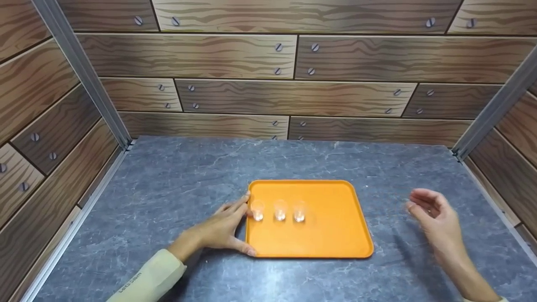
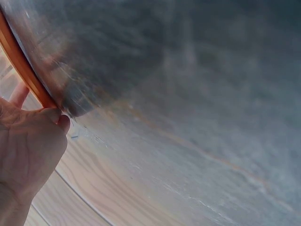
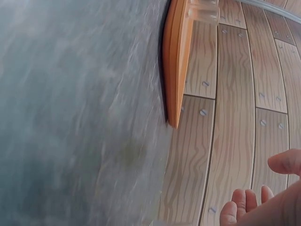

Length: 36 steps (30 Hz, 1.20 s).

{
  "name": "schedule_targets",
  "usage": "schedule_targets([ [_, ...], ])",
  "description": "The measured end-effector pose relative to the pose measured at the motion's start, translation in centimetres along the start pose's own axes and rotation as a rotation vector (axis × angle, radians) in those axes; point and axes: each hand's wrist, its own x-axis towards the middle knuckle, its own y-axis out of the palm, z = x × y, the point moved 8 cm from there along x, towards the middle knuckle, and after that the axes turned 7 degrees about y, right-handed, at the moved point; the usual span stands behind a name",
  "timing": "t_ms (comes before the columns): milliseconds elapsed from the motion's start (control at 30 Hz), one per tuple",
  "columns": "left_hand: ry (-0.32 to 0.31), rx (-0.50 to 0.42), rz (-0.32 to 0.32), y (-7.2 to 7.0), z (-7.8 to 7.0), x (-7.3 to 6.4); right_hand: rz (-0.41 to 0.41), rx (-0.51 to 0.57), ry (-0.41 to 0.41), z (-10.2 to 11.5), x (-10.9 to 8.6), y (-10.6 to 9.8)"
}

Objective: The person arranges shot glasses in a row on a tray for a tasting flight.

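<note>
Three small clear cups (image 1: 280,210) stand in a row on the left half of an orange tray (image 1: 335,235). My left hand (image 1: 224,228) is spread along the tray's left side, its fingers at the rim and the thumb by the near left corner. The left wrist view has that hand (image 2: 33,141) against the tray's orange edge (image 2: 28,70). Off to the right of the tray, my right hand (image 1: 438,220) is raised over the table, fingers loosely bent and thumb apart. Nothing shows between thumb and fingers of this hand (image 3: 263,197) in the right wrist view.
The tray lies on a grey marbled tabletop (image 1: 180,167). Wood-patterned panels (image 1: 235,54) enclose the table at the back and both sides, with metal corner posts (image 1: 84,71) between them. A pale sleeve (image 1: 153,277) covers the left forearm.
</note>
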Motion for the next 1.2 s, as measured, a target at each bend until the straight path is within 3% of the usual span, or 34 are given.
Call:
schedule_targets([
  [467, -0.003, -0.002, 0.006, 0.2, -0.1, 0.1, -0.059, 0.043, 0.037, -0.8, 1.0, -4.0],
  [700, 0.001, 0.013, -0.001, 0.1, 0.0, 0.2, -0.107, 0.004, 0.081, -2.0, 1.4, -5.9],
  [1000, 0.006, 0.01, -0.003, -0.1, 0.1, 0.1, -0.177, -0.115, 0.105, -2.6, 2.0, -7.3],
  [1200, 0.003, -0.009, -0.001, -0.1, 0.1, 0.1, -0.204, -0.272, 0.119, -2.8, 2.3, -8.3],
])
